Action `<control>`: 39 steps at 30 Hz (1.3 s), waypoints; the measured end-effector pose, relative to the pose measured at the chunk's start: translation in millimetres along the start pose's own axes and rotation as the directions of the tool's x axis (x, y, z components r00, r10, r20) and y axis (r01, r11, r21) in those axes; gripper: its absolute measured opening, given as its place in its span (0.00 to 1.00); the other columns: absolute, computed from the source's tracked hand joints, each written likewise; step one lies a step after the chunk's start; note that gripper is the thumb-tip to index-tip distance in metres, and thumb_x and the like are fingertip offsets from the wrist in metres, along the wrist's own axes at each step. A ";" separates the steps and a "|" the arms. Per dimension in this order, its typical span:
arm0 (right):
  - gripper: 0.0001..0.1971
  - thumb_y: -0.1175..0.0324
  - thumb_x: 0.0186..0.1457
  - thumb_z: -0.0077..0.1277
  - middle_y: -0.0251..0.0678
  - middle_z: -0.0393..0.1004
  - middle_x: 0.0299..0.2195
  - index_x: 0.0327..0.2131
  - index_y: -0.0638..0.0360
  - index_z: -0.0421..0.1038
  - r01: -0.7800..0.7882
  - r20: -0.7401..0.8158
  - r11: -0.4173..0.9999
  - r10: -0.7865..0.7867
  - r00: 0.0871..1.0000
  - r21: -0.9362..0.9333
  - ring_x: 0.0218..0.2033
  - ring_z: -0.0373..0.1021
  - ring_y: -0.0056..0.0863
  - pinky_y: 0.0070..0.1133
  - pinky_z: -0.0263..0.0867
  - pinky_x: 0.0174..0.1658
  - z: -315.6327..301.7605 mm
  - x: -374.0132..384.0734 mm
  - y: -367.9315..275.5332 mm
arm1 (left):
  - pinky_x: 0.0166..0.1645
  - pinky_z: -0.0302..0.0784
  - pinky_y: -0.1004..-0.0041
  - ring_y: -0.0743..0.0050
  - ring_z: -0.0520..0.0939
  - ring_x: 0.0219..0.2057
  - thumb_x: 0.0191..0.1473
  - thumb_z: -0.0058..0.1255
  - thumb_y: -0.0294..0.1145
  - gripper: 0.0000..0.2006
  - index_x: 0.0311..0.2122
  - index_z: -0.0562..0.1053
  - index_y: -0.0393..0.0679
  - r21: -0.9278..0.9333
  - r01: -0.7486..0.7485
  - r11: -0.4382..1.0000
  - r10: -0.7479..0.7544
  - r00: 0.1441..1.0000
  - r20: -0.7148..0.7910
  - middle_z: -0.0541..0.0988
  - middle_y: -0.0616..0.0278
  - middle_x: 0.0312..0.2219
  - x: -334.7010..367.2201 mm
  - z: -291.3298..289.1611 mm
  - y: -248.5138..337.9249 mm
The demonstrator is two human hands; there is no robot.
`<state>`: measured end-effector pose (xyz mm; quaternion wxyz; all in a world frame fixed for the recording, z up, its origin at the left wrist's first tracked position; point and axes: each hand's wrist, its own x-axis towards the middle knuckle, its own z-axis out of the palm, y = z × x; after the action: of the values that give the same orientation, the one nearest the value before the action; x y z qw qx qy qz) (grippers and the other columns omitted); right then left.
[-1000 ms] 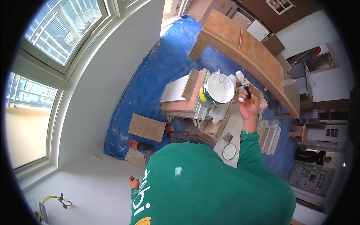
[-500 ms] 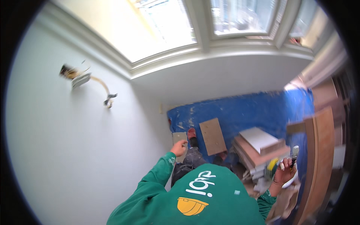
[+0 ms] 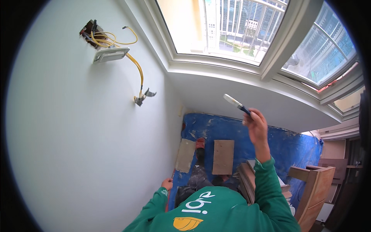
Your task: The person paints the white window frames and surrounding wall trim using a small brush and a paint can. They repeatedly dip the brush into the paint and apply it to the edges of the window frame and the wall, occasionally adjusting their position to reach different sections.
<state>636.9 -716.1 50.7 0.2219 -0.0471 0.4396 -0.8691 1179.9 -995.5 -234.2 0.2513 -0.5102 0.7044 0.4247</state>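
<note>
My right hand is raised in front of the low wall under the window, closed round a paintbrush. The brush has a dark handle and pale, white-coated bristles that point up and left. My left hand is low beside the left wall, its fingers loosely bent and nothing visible in them. That smooth, pale left wall carries an open socket hole with yellow wires coming out. A white switch plate hangs from the hole, and grey connectors dangle below it.
Blue sheeting covers the floor around my legs. On it lie a brown board and a pale board. Stacked panels and a wooden frame piece stand to my right. A white-framed window rises ahead.
My right hand has swung from the low right up and inward with the paintbrush. My left hand has moved down and left toward the wall. The view has turned slightly right.
</note>
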 end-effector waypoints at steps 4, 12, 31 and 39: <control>0.09 0.69 0.63 0.57 0.35 0.81 0.35 0.44 0.62 0.79 0.136 -0.009 0.913 -0.151 0.988 -0.384 0.34 0.75 0.21 0.20 0.72 0.36 80.6 85.7 66.8 | 0.56 0.78 0.65 0.58 0.85 0.48 0.52 0.52 0.26 0.20 0.52 0.79 0.42 -0.127 0.031 0.991 -0.031 1.000 -0.002 0.85 0.50 0.45 -5.9 -21.6 -3.7; 0.06 0.71 0.56 0.57 0.41 0.81 0.31 0.37 0.60 0.78 0.551 0.369 0.303 -0.490 0.790 -0.778 0.35 0.76 0.42 0.33 0.72 0.41 199.2 204.4 159.6 | 0.57 0.77 0.65 0.58 0.82 0.52 0.53 0.56 0.22 0.21 0.54 0.75 0.37 -0.207 -0.037 0.978 0.036 0.999 -0.008 0.82 0.50 0.49 -22.1 -58.2 0.8; 0.06 0.72 0.55 0.56 0.42 0.81 0.32 0.35 0.60 0.79 0.528 0.436 0.136 -0.415 0.799 -0.838 0.38 0.76 0.44 0.35 0.72 0.45 237.5 275.4 218.6 | 0.54 0.79 0.64 0.56 0.81 0.51 0.54 0.42 0.18 0.23 0.57 0.73 0.34 -0.501 0.187 0.845 -0.109 0.977 0.181 0.78 0.44 0.54 -4.5 -45.2 -27.5; 0.05 0.71 0.55 0.56 0.42 0.81 0.33 0.34 0.60 0.77 0.498 0.420 0.112 -0.399 0.815 -0.860 0.39 0.76 0.44 0.36 0.73 0.44 243.5 268.3 212.0 | 0.53 0.80 0.65 0.57 0.81 0.49 0.55 0.42 0.18 0.22 0.55 0.75 0.34 -0.565 0.231 0.792 -0.146 0.970 0.192 0.79 0.47 0.51 -11.8 -39.0 -25.5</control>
<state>536.7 -1120.8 2.1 -0.1065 -0.3355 0.8205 -0.4505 1210.9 -1025.9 -213.6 0.1723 -0.5996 0.4664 0.6271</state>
